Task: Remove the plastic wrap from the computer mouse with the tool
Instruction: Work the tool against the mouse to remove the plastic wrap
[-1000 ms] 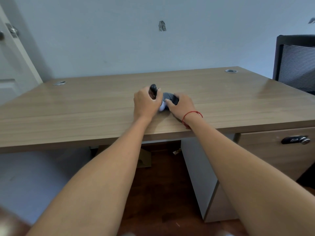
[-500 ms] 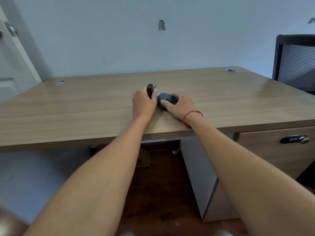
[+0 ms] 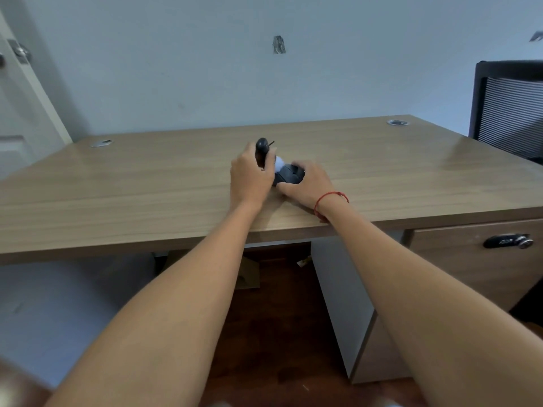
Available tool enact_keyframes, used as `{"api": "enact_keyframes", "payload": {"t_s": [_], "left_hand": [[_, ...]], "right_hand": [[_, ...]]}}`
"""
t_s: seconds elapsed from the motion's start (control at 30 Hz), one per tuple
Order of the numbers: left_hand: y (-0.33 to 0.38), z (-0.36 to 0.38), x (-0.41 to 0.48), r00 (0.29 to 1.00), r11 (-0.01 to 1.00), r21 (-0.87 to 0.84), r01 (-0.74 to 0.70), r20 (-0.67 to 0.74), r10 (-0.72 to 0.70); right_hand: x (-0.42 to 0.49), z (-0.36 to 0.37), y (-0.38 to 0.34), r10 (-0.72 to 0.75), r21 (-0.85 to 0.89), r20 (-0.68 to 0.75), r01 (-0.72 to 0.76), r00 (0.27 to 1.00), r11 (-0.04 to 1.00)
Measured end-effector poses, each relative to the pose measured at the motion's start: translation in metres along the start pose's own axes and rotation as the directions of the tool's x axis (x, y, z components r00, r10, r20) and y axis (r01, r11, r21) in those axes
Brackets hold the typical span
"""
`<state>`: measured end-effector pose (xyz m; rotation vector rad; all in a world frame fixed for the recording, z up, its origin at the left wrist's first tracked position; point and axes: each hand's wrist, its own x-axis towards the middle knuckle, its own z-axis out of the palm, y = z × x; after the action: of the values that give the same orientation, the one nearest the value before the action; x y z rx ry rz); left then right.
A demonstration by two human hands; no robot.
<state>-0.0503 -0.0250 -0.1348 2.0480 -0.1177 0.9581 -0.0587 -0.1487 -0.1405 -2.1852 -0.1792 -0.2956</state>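
The counter (image 3: 117, 189) filled the frame, a broad wooden top running left to right against a pale wall (image 3: 176, 69), with a dark mesh chair (image 3: 511, 113) at its far right end and a drawer (image 3: 458, 254) with a black handle under its right side. Two round cable ports sat at the back, one left (image 3: 100, 143) and one right (image 3: 397, 122). Both bare forearms reached in from below and met near the front edge, about mid-counter! The left hand (image 3: 249, 179) was curled tight round the tool (image 3: 262, 148), a dark-handled thing standing nearly upright, its rounded top poking above the knuckles and a thin dark tip showing beside it; the working end was hidden behind the fingers. The right hand (image 3: 305, 183), a red string bracelet (image 3: 329, 201) on its wrist, was clamped over the computer mouse (image 3: 289, 174), pinning it on the counter just right of the left hand. The mouse was dark, and its long axis seemed to run roughly left to right, though which end was the front could not be told under the fingers. A pale whitish bit of plastic wrap (image 3: 279, 163) bulged up between the two hands, at the mouse's left end, touching the tool hand.
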Motion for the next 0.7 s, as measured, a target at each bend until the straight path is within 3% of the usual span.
{"api": "enact_keyframes", "payload": {"t_s": [0.07, 0.13, 0.3, 0.53, 0.7], "left_hand": [[-0.0051, 0.0013, 0.0020, 0.997, 0.987, 0.144, 0.077, 0.009, -0.079], [-0.0083, 0.0021, 0.0038, 0.995, 0.979, 0.184, 0.092, 0.012, -0.096], [0.0006, 0.0006, 0.0011, 0.999, 0.998, -0.049, -0.027, -0.029, 0.026], [-0.0052, 0.0009, 0.0012, 0.998, 0.993, 0.092, 0.067, 0.001, -0.067], [0.0009, -0.0004, 0.0007, 0.999, 0.996, -0.091, 0.018, -0.029, -0.020]], "right_hand": [[0.0012, -0.0006, 0.0014, 0.012, -0.010, -0.001, -0.012, 1.000, 1.000], [0.0026, -0.0015, 0.0025, 0.036, -0.012, -0.012, -0.036, 0.999, 0.999], [0.0077, -0.0021, 0.0065, 0.089, 0.027, -0.012, -0.088, 0.996, 0.996], [0.0074, -0.0020, 0.0068, 0.121, -0.014, -0.096, -0.123, 0.988, 0.992], [0.0064, -0.0022, 0.0019, 0.172, 0.068, -0.147, -0.163, 0.974, 0.984]]}}
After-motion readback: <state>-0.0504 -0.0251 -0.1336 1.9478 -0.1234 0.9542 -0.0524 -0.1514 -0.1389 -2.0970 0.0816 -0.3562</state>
